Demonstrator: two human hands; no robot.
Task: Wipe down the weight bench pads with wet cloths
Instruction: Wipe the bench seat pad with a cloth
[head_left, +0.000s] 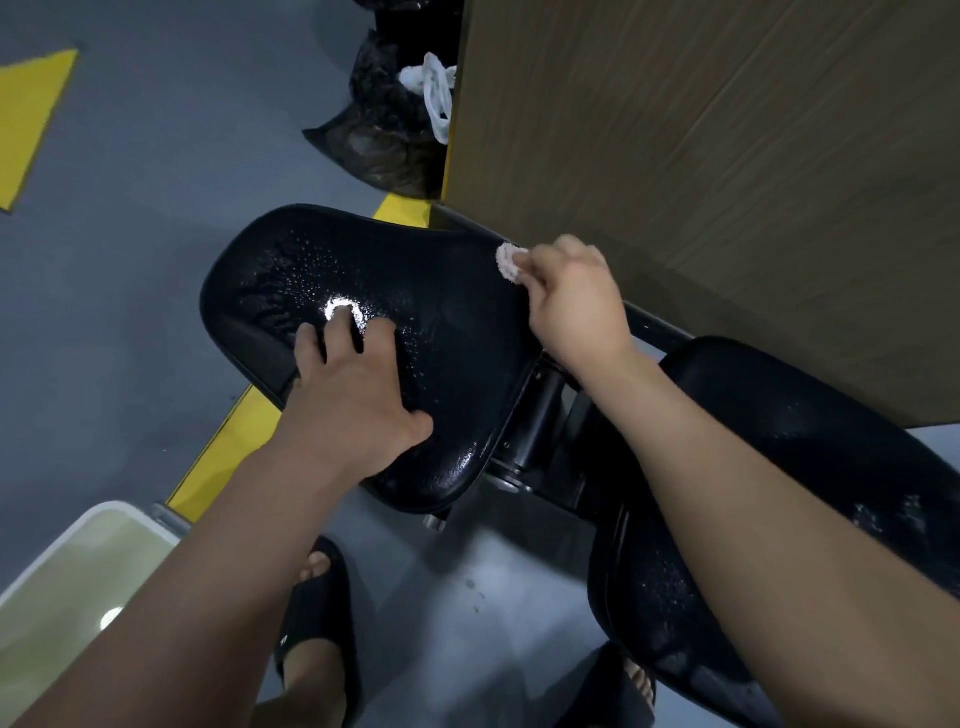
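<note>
Pinching a small whitish cloth (509, 262) between curled fingers, the right hand (571, 301) pressed it to the far edge of the seat pad (441, 291), on the side nearest the wooden panel (727, 156). The left hand (353, 384) lay flat on the near part of the same pad, fingers spread and straight, gripping nothing and apparently steadying the pad against the rubbing. The step in hand looked to be the wiping of the seat pad itself, and it seemed only partly done: beads of water and a bright glare spot sat across the pad's middle, just beyond the left fingertips. The next move would probably call for drawing the cloth back across that wet middle with firm pressure, and for the left hand to shift aside so its own patch could be reached. The cloth was small for the area, so several passes would likely be needed. To the right of the seat pad, past a black hinge bracket (540, 415), the back pad (737, 379) also carried droplets and appeared to await its turn. Below and left of the seat pad stood a white tub (119, 506) of pale water, handy for rinsing. Yellow floor marking (223, 452) ran under the seat pad across grey floor (156, 208), which showed a few drips. Beyond the seat pad, against the panel's edge, black rubbish bags (384, 140) were heaped with a white plastic bag (434, 88) on top. Near the seat pad's lower edge a foot in a black sandal (317, 623) stood on the floor.
</note>
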